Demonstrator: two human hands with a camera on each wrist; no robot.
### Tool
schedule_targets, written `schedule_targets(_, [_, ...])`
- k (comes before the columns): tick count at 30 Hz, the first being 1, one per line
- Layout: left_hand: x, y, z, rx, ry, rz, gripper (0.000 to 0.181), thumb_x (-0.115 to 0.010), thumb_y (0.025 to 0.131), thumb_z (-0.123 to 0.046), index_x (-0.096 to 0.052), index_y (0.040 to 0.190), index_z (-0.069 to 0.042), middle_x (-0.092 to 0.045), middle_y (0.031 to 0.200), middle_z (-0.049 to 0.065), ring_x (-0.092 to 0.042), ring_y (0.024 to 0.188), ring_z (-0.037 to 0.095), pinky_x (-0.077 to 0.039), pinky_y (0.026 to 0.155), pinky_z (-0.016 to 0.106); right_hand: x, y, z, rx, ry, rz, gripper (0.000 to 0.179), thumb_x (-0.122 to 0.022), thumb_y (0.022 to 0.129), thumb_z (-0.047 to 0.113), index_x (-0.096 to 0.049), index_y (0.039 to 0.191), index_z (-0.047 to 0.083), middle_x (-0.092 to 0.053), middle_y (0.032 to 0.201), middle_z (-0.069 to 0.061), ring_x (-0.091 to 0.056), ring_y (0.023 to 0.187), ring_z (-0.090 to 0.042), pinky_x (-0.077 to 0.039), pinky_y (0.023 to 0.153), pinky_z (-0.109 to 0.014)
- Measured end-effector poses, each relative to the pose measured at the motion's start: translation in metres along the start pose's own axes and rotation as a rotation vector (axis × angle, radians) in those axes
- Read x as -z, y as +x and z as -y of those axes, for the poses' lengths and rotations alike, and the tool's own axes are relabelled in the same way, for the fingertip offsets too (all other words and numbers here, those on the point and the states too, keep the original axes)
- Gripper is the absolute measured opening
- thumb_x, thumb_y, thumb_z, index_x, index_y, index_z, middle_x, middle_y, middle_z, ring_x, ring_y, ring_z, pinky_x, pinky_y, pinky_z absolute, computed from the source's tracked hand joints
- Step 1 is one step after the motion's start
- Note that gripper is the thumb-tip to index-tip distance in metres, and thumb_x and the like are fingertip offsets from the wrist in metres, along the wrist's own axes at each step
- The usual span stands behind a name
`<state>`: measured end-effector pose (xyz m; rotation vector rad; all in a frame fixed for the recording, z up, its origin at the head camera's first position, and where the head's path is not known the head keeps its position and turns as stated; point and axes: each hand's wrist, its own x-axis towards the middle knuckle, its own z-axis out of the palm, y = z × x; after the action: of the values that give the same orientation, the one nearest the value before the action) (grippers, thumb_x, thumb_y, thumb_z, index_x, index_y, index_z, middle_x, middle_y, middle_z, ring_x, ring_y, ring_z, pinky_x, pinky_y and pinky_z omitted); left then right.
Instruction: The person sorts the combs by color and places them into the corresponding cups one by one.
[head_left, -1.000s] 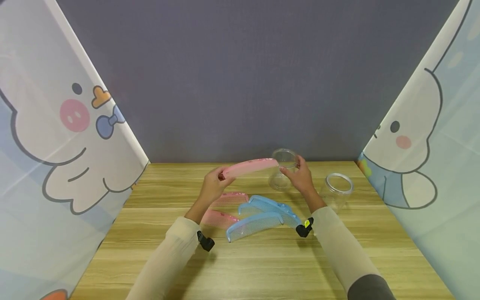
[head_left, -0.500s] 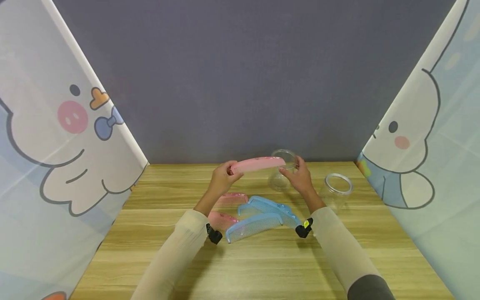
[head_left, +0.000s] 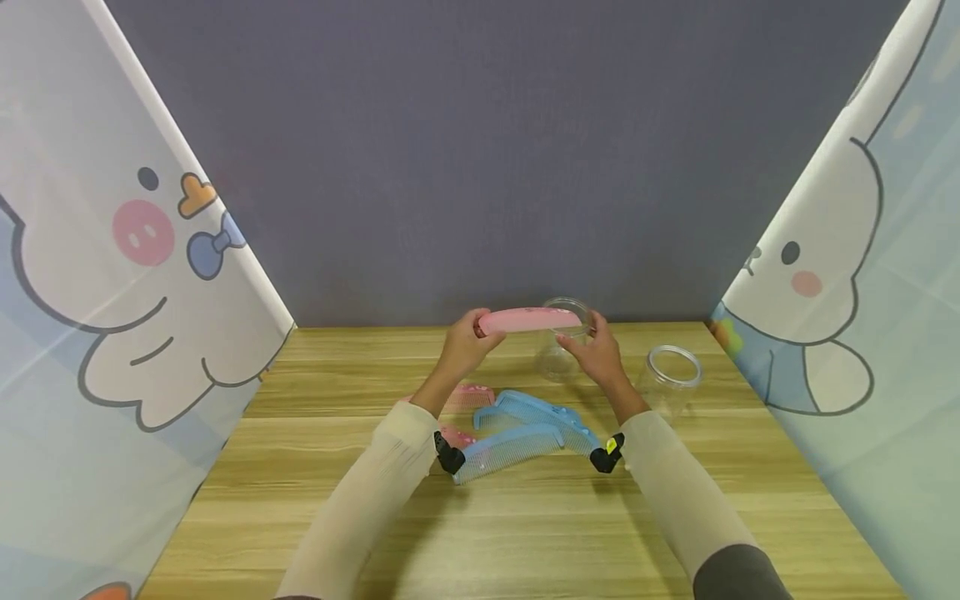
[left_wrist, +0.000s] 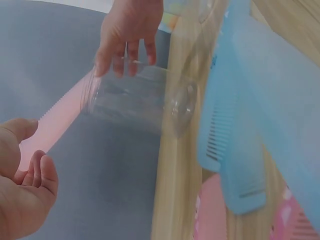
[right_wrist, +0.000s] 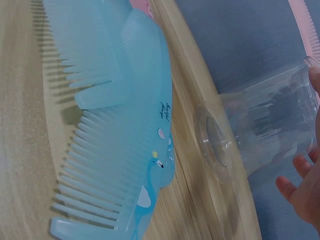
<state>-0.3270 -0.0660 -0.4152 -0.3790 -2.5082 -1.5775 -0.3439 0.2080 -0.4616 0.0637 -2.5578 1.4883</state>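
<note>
My left hand (head_left: 462,346) pinches one end of a pink comb (head_left: 528,320), held nearly level above the table. The comb's far end meets the mouth of a clear plastic jar (head_left: 555,364); whether its tip is inside I cannot tell. Around the jar's upper part, my right hand (head_left: 597,354) grips with the thumb on the near side. In the left wrist view, the comb (left_wrist: 62,111) reaches the jar rim (left_wrist: 90,92). Below the hands lie several blue combs (head_left: 510,452) and pink combs (head_left: 472,395), partly overlapping and partly behind the left arm.
A second clear jar (head_left: 672,379) stands upright to the right of my right hand. The wooden table (head_left: 525,542) ends at a dark grey panel (head_left: 480,167) behind the jars. Printed cartoon cloths (head_left: 75,333) flank both sides.
My left hand has moved right with the pink comb, bringing its far end across the jar's mouth. The right hand and its jar have stayed almost in place.
</note>
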Motion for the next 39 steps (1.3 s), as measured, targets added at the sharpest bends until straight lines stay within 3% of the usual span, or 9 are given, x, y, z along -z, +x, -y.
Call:
schedule_targets(6, [-0.007, 0.006, -0.011, -0.009, 0.016, 0.032, 0.061, -0.073, 0.095, -0.027, -0.052, 0.145, 0.000, -0.062, 0.100, 0.009, -0.055, 0.083, 0.016, -0.046, 0.068, 0.024, 0.000, 0.001, 0.002, 0.001, 0.009, 0.001, 0.099, -0.074, 0.091, 0.045, -0.017, 0.162, 0.006, -0.032, 0.163, -0.022, -0.034, 0.148, -0.044, -0.034, 0.118, -0.059])
schedule_targets(13, [-0.012, 0.005, -0.019, 0.006, -0.031, 0.085, 0.063, -0.068, 0.098, -0.029, -0.044, 0.152, -0.008, -0.064, 0.132, 0.012, -0.066, 0.107, 0.023, -0.057, 0.084, 0.036, -0.001, 0.001, 0.002, 0.007, 0.016, 0.002, 0.098, -0.075, 0.091, 0.043, -0.018, 0.162, 0.006, -0.032, 0.163, -0.022, -0.035, 0.147, -0.043, -0.035, 0.117, -0.059])
schedule_targets(18, [-0.012, 0.004, -0.017, 0.004, -0.026, 0.124, 0.062, -0.067, 0.099, -0.031, -0.044, 0.153, -0.009, -0.061, 0.139, 0.013, -0.066, 0.113, 0.025, -0.056, 0.085, 0.037, -0.001, 0.002, 0.001, 0.003, 0.007, -0.006, 0.098, -0.076, 0.091, 0.043, -0.019, 0.162, 0.006, -0.031, 0.163, -0.022, -0.035, 0.147, -0.045, -0.036, 0.116, -0.060])
schedule_targets(26, [-0.002, -0.004, 0.004, 0.049, -0.008, 0.169, 0.057, -0.067, 0.098, -0.024, -0.048, 0.150, -0.008, -0.061, 0.139, 0.011, -0.064, 0.112, 0.027, -0.056, 0.085, 0.037, -0.002, 0.001, 0.002, 0.010, 0.023, -0.021, 0.096, -0.078, 0.090, 0.040, -0.023, 0.161, 0.005, -0.035, 0.161, -0.024, -0.039, 0.144, -0.045, -0.038, 0.114, -0.061])
schedule_targets(34, [0.018, -0.021, 0.036, 0.079, 0.130, 0.285, 0.056, -0.065, 0.099, -0.020, -0.048, 0.149, -0.004, -0.058, 0.141, 0.021, -0.061, 0.120, 0.035, -0.055, 0.096, 0.046, -0.001, -0.001, -0.001, 0.025, -0.004, -0.017, 0.096, -0.076, 0.090, 0.042, -0.022, 0.160, 0.004, -0.035, 0.161, -0.024, -0.040, 0.143, -0.045, -0.039, 0.113, -0.060])
schedule_targets(39, [0.032, -0.028, 0.046, 0.086, 0.193, 0.294, 0.057, -0.066, 0.098, -0.019, -0.048, 0.149, -0.004, -0.058, 0.141, 0.020, -0.062, 0.122, 0.035, -0.055, 0.097, 0.047, 0.000, -0.002, 0.002, 0.019, -0.011, -0.005, 0.098, -0.075, 0.091, 0.044, -0.020, 0.161, 0.005, -0.032, 0.163, -0.023, -0.038, 0.145, -0.045, -0.040, 0.113, -0.060])
